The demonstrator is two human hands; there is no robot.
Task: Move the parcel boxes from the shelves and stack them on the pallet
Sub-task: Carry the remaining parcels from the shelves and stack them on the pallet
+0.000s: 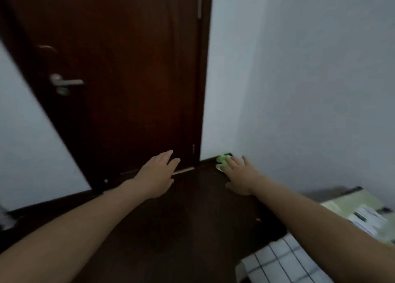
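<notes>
Dark floor [181, 229] meets a brown door [128, 69]. Left hand [157, 173] and right hand [239, 176] reach forward, fingers straight, holding nothing. At four o'clock sits a labelled parcel box [350, 203], likely light, stiff cardboard, best gripped by opposite sides.

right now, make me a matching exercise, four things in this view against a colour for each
Things:
1. door
2. door handle
3. small object at the foot of the wall
4. parcel box

Colours:
a. bright green
b. dark brown
c. pale, with a white label
d. silver

Pairs: 1-b, 2-d, 3-a, 4-c
</notes>
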